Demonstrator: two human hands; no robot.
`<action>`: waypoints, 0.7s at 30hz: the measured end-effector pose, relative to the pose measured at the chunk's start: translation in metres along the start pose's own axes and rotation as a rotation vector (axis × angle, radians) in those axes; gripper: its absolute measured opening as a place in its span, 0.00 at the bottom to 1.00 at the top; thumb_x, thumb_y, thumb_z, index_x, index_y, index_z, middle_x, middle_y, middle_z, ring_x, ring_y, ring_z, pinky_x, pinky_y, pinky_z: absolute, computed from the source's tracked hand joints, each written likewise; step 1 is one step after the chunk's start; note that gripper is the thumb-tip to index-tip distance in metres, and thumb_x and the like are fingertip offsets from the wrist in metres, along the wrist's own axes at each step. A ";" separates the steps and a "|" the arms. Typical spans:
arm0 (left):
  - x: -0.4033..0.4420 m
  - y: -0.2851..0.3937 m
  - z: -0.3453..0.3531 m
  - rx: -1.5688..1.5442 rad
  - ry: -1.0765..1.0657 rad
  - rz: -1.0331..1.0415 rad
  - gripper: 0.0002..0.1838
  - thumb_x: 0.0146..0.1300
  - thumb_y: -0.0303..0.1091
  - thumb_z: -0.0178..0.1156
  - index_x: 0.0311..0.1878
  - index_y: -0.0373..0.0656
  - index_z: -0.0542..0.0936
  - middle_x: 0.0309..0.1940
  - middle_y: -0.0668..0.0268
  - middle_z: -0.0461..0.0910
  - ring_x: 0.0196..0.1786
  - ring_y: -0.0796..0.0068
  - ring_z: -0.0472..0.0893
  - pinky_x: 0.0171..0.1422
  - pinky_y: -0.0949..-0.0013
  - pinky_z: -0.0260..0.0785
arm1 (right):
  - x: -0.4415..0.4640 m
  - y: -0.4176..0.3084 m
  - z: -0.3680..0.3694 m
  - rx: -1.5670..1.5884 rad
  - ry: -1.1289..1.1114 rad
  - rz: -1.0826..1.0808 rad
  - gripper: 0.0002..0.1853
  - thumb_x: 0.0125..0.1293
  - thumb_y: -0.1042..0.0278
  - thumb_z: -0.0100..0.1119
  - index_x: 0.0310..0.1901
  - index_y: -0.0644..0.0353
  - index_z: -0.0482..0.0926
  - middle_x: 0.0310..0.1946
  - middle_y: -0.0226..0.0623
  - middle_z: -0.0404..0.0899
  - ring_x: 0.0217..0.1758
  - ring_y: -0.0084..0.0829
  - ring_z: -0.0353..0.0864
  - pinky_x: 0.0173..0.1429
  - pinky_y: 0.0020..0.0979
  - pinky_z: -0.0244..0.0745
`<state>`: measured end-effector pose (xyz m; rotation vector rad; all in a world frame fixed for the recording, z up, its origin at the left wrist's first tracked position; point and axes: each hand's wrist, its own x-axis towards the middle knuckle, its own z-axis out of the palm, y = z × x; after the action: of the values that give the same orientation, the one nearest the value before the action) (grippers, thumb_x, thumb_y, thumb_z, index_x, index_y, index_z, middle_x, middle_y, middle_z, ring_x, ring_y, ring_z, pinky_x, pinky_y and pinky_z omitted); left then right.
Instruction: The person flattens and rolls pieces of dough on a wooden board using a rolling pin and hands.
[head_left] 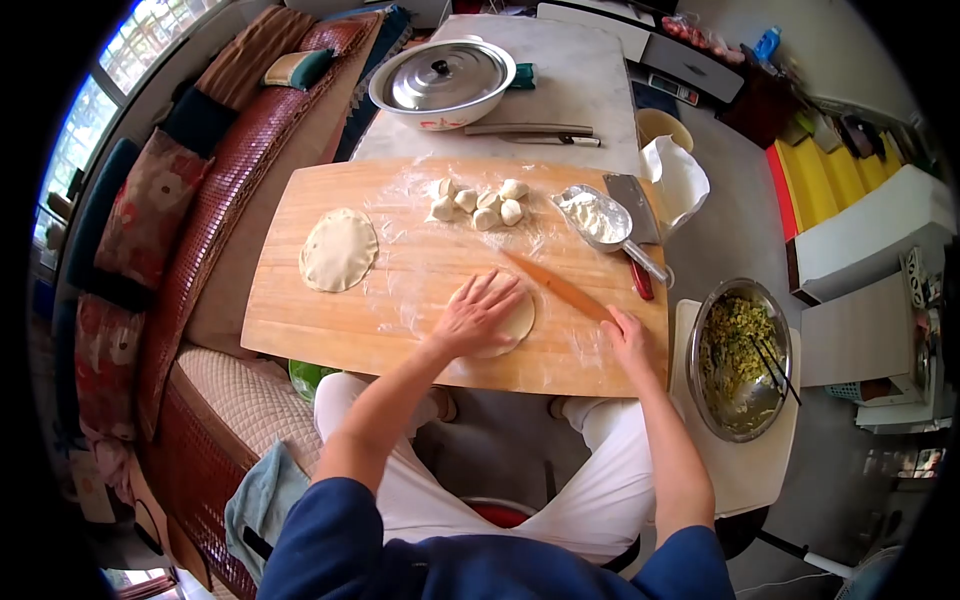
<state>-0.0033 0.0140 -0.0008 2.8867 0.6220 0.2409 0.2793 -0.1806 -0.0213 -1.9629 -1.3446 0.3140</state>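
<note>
My left hand (pixel 478 318) lies with its fingers spread on a flat round of dough (pixel 517 322) on the wooden board (pixel 330 325). To the right, my right hand (pixel 627 335) grips the near end of a wooden rolling pin (pixel 560 285), which slants away toward the board's middle. A filled flat round (pixel 339 250) rests at the board's left. Several small dough pieces (pixel 485 206) sit in a cluster toward the back. A metal scoop of flour (pixel 597 217) lies at the back right, beside a cleaver (pixel 630 205) with a red handle.
Behind the board stand a lidded bowl (pixel 441 85) and a long stick (pixel 528 129) beside a knife (pixel 570 140). A white bag (pixel 677 178) is at the right back. A steel bowl of chopped filling (pixel 738 350) with chopsticks sits on the right. A sofa (pixel 215 210) runs along the left.
</note>
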 end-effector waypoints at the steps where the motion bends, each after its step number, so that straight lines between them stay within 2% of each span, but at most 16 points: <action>1: -0.010 -0.006 -0.011 -0.029 -0.002 -0.005 0.47 0.59 0.60 0.64 0.78 0.50 0.61 0.81 0.64 0.54 0.83 0.54 0.50 0.84 0.46 0.42 | -0.002 -0.002 -0.004 -0.034 -0.032 -0.077 0.19 0.66 0.61 0.66 0.56 0.57 0.82 0.48 0.44 0.84 0.52 0.47 0.82 0.54 0.41 0.77; 3: -0.038 -0.007 -0.025 -0.081 0.050 -0.059 0.50 0.56 0.56 0.69 0.79 0.49 0.59 0.81 0.63 0.54 0.83 0.53 0.49 0.84 0.45 0.41 | -0.010 -0.015 -0.012 -0.083 -0.107 -0.184 0.18 0.63 0.61 0.68 0.54 0.54 0.83 0.45 0.41 0.84 0.51 0.45 0.82 0.53 0.40 0.76; 5: -0.071 0.007 -0.015 -0.089 0.011 -0.105 0.50 0.58 0.58 0.67 0.79 0.47 0.58 0.81 0.64 0.53 0.83 0.54 0.48 0.85 0.45 0.40 | -0.013 -0.026 -0.006 -0.094 -0.161 -0.293 0.18 0.60 0.61 0.69 0.52 0.49 0.84 0.43 0.34 0.82 0.51 0.40 0.80 0.55 0.40 0.73; 8: -0.083 0.014 -0.001 -0.103 -0.013 -0.191 0.51 0.59 0.61 0.64 0.79 0.45 0.57 0.81 0.63 0.52 0.83 0.52 0.48 0.84 0.45 0.40 | 0.004 -0.047 0.007 -0.288 -0.161 -0.351 0.18 0.59 0.61 0.70 0.52 0.47 0.84 0.43 0.30 0.81 0.54 0.38 0.78 0.60 0.43 0.69; 9: -0.071 0.007 0.001 -0.085 0.007 -0.238 0.51 0.59 0.62 0.63 0.79 0.45 0.57 0.81 0.63 0.52 0.83 0.52 0.48 0.84 0.45 0.40 | 0.017 -0.043 0.014 -0.331 -0.198 -0.280 0.19 0.60 0.60 0.70 0.54 0.44 0.84 0.47 0.28 0.80 0.58 0.35 0.75 0.64 0.46 0.65; 14: 0.002 -0.041 0.008 0.054 0.081 -0.435 0.51 0.61 0.64 0.61 0.80 0.45 0.55 0.81 0.62 0.53 0.83 0.50 0.49 0.83 0.43 0.46 | 0.072 -0.027 0.041 -0.376 -0.028 -0.285 0.20 0.61 0.61 0.69 0.56 0.39 0.83 0.58 0.30 0.77 0.65 0.36 0.71 0.71 0.47 0.62; 17: -0.013 -0.022 -0.001 -0.005 0.051 -0.329 0.50 0.61 0.58 0.64 0.80 0.47 0.54 0.81 0.60 0.54 0.82 0.49 0.51 0.82 0.42 0.46 | 0.060 -0.021 0.040 -0.359 -0.052 -0.291 0.20 0.60 0.62 0.70 0.56 0.39 0.83 0.62 0.29 0.76 0.69 0.37 0.69 0.75 0.49 0.59; 19: -0.050 0.006 -0.007 -0.077 -0.008 -0.260 0.52 0.60 0.62 0.63 0.80 0.46 0.54 0.81 0.60 0.54 0.82 0.48 0.51 0.82 0.43 0.46 | 0.029 -0.016 0.035 -0.348 -0.034 -0.352 0.22 0.58 0.64 0.72 0.55 0.40 0.83 0.62 0.28 0.75 0.71 0.36 0.69 0.76 0.52 0.57; 21: -0.092 0.039 -0.014 -0.116 -0.071 -0.173 0.54 0.57 0.65 0.63 0.80 0.46 0.55 0.81 0.59 0.53 0.82 0.47 0.50 0.82 0.43 0.46 | -0.003 -0.026 0.021 -0.373 -0.056 -0.361 0.22 0.56 0.65 0.72 0.55 0.41 0.83 0.62 0.28 0.75 0.70 0.34 0.69 0.74 0.49 0.60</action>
<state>-0.0733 -0.0573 0.0103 2.6990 0.8115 0.1447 0.2482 -0.1700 -0.0191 -1.9580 -1.8647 -0.0616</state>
